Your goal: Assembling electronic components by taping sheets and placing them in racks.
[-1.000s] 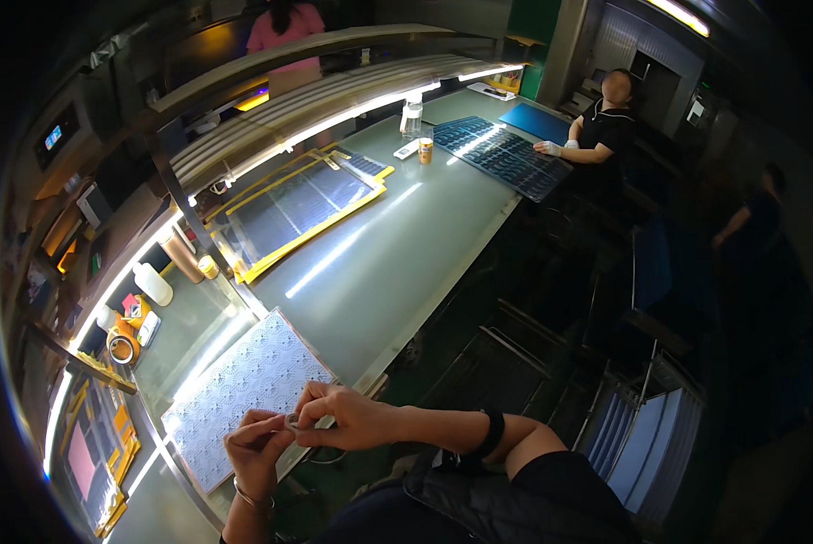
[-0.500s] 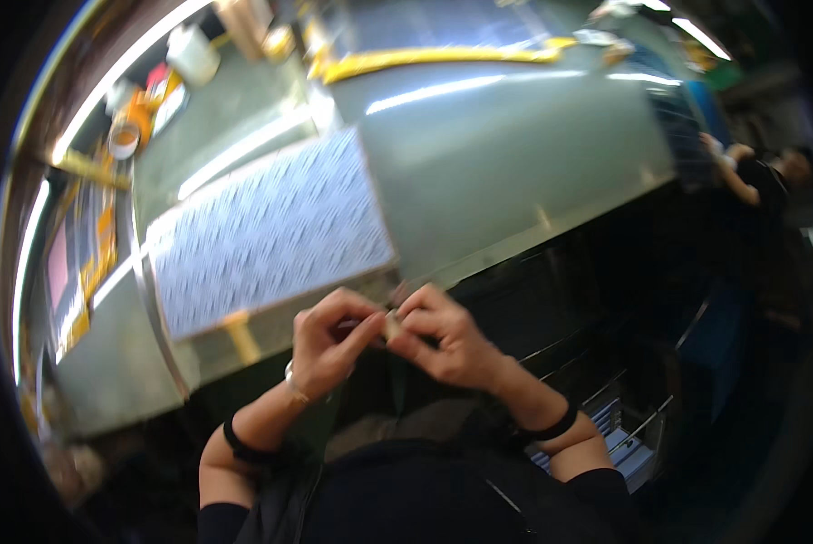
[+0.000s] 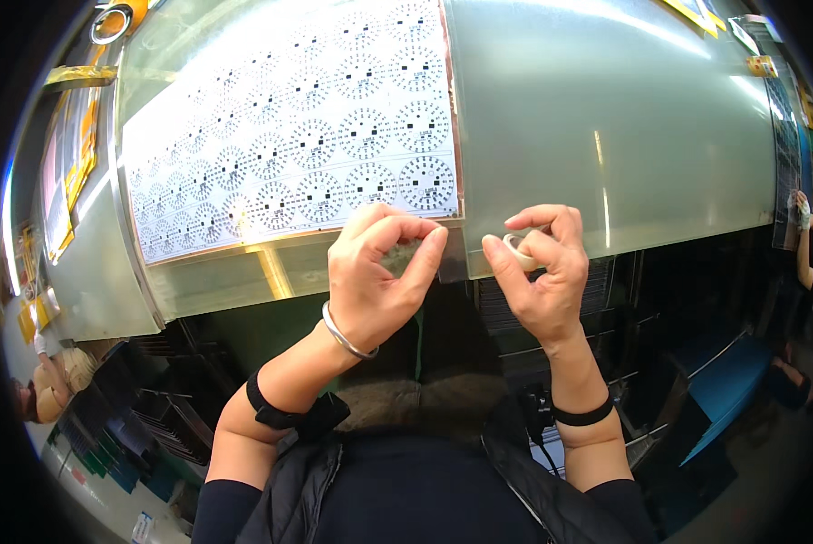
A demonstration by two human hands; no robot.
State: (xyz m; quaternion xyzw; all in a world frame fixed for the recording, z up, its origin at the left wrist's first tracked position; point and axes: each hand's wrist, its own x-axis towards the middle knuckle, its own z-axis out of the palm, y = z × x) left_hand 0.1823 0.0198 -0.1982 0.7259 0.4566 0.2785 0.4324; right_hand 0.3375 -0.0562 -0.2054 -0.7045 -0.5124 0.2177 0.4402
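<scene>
A white panel of printed circuit boards (image 3: 271,127), covered in rings of small dark marks, lies on the bench in front of me. My left hand (image 3: 379,267) is at the panel's near right corner, thumb and forefinger pinched together. Whatever sits in that pinch, if anything, is too small to make out. To its right, a small off-white tape roll (image 3: 519,254) is held in the curled fingers of my right hand (image 3: 551,276). The thumb and forefinger of that hand stand apart beyond the roll. Both hands hover at the bench's front edge.
The greenish bench top (image 3: 624,118) stretches right. A yellow tape strip (image 3: 275,272) crosses its front edge. An orange roll (image 3: 115,20) stands far left; a small amber roll (image 3: 763,66) lies far right. Other people are at the right (image 3: 810,227) and left (image 3: 58,376) edges.
Both hands were together at the fingertips; now they are apart, the right hand moved rightward with the roll. My view has turned, and the panel's printed rings now show sharply.
</scene>
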